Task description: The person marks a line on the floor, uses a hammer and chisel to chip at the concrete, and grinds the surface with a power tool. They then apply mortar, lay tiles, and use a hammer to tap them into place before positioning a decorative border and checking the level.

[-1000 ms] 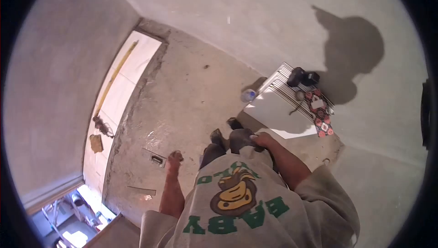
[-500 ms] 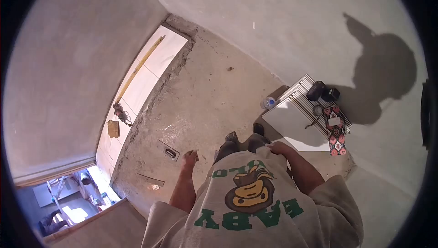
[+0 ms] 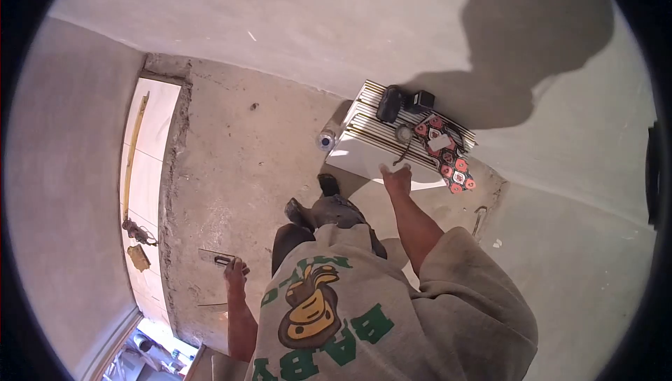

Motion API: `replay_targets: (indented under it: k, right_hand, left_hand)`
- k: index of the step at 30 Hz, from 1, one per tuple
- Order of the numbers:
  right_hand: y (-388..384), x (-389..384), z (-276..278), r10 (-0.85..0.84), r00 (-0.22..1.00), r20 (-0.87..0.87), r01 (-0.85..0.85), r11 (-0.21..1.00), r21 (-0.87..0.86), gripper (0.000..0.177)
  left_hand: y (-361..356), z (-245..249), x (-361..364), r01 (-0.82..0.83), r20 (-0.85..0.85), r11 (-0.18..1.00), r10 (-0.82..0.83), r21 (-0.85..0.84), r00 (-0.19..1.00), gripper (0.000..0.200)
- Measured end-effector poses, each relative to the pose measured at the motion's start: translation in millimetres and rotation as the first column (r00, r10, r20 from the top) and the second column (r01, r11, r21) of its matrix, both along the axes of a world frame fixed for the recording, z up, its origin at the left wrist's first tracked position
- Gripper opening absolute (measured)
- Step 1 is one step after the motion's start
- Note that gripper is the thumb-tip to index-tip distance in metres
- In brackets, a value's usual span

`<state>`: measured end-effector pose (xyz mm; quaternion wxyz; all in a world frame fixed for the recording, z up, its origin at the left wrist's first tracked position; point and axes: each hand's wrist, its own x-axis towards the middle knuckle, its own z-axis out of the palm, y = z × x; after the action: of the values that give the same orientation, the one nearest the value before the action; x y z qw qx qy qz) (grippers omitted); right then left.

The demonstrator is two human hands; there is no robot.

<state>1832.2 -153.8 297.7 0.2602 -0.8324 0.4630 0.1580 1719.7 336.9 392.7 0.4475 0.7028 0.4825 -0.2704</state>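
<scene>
My right hand [image 3: 397, 176] reaches over the front edge of a stack of large white tiles [image 3: 364, 157], thumb and fingers apart, with nothing visible in it. A dark strap [image 3: 402, 157] and a round object [image 3: 404, 133] lie just past its fingertips, beside a red-and-black patterned cloth or bag [image 3: 451, 160]. Low on the left, my left hand [image 3: 237, 270] hangs with its fingers loosely bent and apart. Behind it in the view, a flat trowel with a dark handle [image 3: 222, 259] rests on the floor. That hand partly overlaps the trowel and appears empty.
A black pouch [image 3: 390, 104] and a black box [image 3: 421, 101] sit on the stack. A capped plastic bottle [image 3: 325, 141] stands beside it. Along the left wall, laid white tiles [image 3: 157, 118] carry a yellow bar [image 3: 133, 157] and a brown sponge-like block [image 3: 138, 258]. Walls enclose the corner.
My body and view have turned towards the tile stack. My right hand has left the front of my shirt and stretched out over the stack. The trowel now appears closer to my left hand.
</scene>
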Motion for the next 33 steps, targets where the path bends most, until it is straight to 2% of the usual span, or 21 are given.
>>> replay_targets:
  k: [1, 5, 6, 8, 9, 10, 11, 14, 15, 17, 20, 21, 23, 24, 26, 27, 29, 31, 33]
  right_hand:
    - [-7, 8, -5, -0.056, 0.995, 0.079, 0.061, 0.996, -0.059, 0.085]
    - [-26, 51, 10, -0.05, 0.998, 0.028, 0.053, 0.993, -0.109, 0.083]
    - [-32, 55, -8, -0.047, 0.999, 0.019, 0.048, 0.994, -0.103, 0.083]
    - [-49, 60, -51, 0.059, 0.998, -0.029, -0.064, 0.964, -0.256, 0.08]
    - [-57, 67, -58, 0.05, 0.992, -0.112, -0.068, 0.985, -0.156, 0.077]
    - [-67, 67, -75, 0.055, 0.991, -0.122, -0.073, 0.986, -0.149, 0.077]
    - [-75, 66, -91, 0.157, 0.979, -0.128, -0.178, 0.969, -0.17, 0.067]
    - [-69, 68, -95, 0.284, 0.95, -0.132, -0.313, 0.886, -0.342, 0.052]
    - [-69, 70, -96, 0.265, 0.955, -0.133, -0.296, 0.878, -0.375, 0.051]
    - [-72, 74, -98, 0.242, 0.961, -0.134, -0.276, 0.87, -0.408, 0.05]
    - [-81, 74, -113, 0.325, 0.93, -0.171, -0.359, 0.903, -0.236, 0.067]
    - [-84, 69, -137, 0.292, 0.946, -0.139, -0.323, 0.881, -0.345, 0.064]
    - [-85, 66, -140, 0.25, 0.962, -0.105, -0.271, 0.852, -0.449, 0.06]
    - [-83, 70, -120, 0.329, 0.938, -0.105, -0.343, 0.853, -0.393, 0.05]
    - [-81, 64, -113, 0.394, 0.913, -0.103, -0.404, 0.848, -0.344, 0.04]
    - [-81, 52, -133, 0.437, 0.896, -0.079, -0.431, 0.815, -0.387, 0.037]
    - [-74, 39, -130, 0.432, 0.901, -0.037, -0.421, 0.851, -0.313, 0.038]
    - [-49, 30, -87, 0.334, 0.94, 0.064, -0.329, 0.941, -0.079, 0.046]
    - [-19, 22, -40, 0.169, 0.974, 0.153, -0.185, 0.978, 0.096, 0.057]
  left_hand:
    - [0, -1, -8, 0.0, -0.007, 1.0, 0.0, -0.001, 1.0, 0.041]
    - [-8, 4, -20, -0.044, -0.069, 0.999, 0.045, 0.016, 0.997, 0.04]
    - [-14, 8, -20, -0.056, -0.075, 0.998, 0.058, 0.033, 0.996, 0.041]
    - [-29, 22, -4, -0.061, -0.09, 0.997, 0.065, 0.053, 0.994, 0.043]
    - [-31, 23, -2, -0.055, -0.043, 0.998, 0.057, 0.033, 0.997, 0.044]
    - [-34, 25, 3, -0.047, 0.004, 0.999, 0.047, 0.014, 0.999, 0.045]
    - [-37, 28, 10, -0.039, 0.01, 0.999, 0.038, 0.006, 0.999, 0.049]
    - [-43, 28, 27, 0.016, 0.048, 1.0, -0.016, 0.001, 0.999, 0.051]
    - [-45, 26, 28, 0.014, 0.042, 1.0, -0.014, 0.003, 0.999, 0.051]
    - [-49, 20, 31, 0.033, 0.057, 0.999, -0.034, 0.006, 0.998, 0.051]
    - [-55, 13, 35, 0.078, 0.053, 0.997, -0.077, -0.009, 0.996, 0.05]
    - [-55, 8, 33, 0.115, 0.036, 0.993, -0.114, -0.02, 0.993, 0.048]
    - [-55, -2, 29, 0.197, 0.029, 0.98, -0.196, -0.018, 0.98, 0.046]
    - [-55, -5, 30, 0.207, 0.028, 0.978, -0.207, -0.021, 0.978, 0.046]
    - [-59, -10, 37, 0.243, 0.007, 0.97, -0.243, -0.014, 0.97, 0.046]
    - [-67, -4, 46, 0.279, -0.007, 0.96, -0.279, 0.0, 0.96, 0.046]
    - [-71, -9, 54, 0.304, 0.021, 0.952, -0.304, -0.029, 0.952, 0.046]
    - [-77, -15, 66, 0.335, 0.057, 0.94, -0.331, -0.062, 0.942, 0.047]
    - [-90, -21, 79, 0.394, 0.073, 0.912, -0.388, -0.112, 0.919, 0.049]
